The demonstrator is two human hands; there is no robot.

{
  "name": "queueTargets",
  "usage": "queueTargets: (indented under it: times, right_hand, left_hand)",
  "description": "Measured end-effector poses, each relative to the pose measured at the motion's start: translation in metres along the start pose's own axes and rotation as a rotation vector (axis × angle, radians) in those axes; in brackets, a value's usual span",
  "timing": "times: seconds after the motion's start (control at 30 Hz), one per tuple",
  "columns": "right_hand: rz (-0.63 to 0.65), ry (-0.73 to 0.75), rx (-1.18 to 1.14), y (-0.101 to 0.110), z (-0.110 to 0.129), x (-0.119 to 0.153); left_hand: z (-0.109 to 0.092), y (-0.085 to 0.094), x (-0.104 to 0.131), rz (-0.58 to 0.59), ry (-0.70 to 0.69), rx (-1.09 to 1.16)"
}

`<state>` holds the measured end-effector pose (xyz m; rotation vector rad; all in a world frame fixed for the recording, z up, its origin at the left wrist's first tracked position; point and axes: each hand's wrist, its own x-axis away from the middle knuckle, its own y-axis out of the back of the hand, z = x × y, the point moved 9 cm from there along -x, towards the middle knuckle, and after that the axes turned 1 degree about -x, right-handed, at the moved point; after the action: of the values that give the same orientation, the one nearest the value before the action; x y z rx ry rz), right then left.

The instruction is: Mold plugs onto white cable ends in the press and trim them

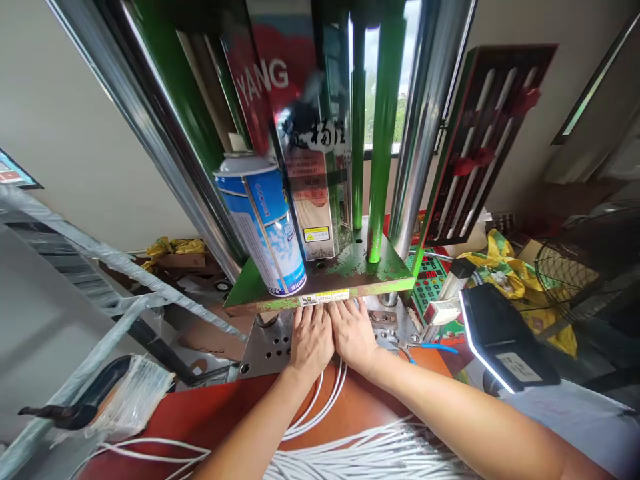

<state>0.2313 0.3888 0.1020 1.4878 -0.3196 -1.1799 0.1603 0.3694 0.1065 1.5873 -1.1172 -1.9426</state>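
Observation:
My left hand (312, 341) and my right hand (353, 335) lie side by side, palms down, at the front of a metal plate (270, 347) with round holes. Their fingertips reach under the edge of the green machine platform (360, 283), so what they touch there is hidden. White cables (327, 403) come out from beneath the hands and curve down over the red-brown table (365, 400). A blue and white spray can (265, 227) stands on the platform, above my left hand.
Many white cables (370, 457) are heaped at the table's front. Blue-handled pliers (433, 347) lie right of the plate. A green control panel (430, 283) and a black device (510, 340) are on the right. A metal frame (95, 360) stands left. Chrome columns (425, 100) flank the machine.

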Motion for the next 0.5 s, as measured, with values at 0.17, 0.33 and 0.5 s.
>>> queueTargets:
  times: [0.17,0.33,0.5]
  right_hand:
    - [0.012,-0.044,-0.023,0.027,-0.005,0.002]
    - [0.071,-0.066,-0.010,0.049,-0.001,0.004]
    - [0.204,-0.104,0.033,0.035,0.002,-0.029]
  left_hand:
    - [0.004,0.010,-0.006,-0.009,0.010,0.059]
    - [0.016,0.042,0.013,-0.012,0.028,0.176]
    - [0.009,0.104,0.088,-0.012,0.063,0.388]
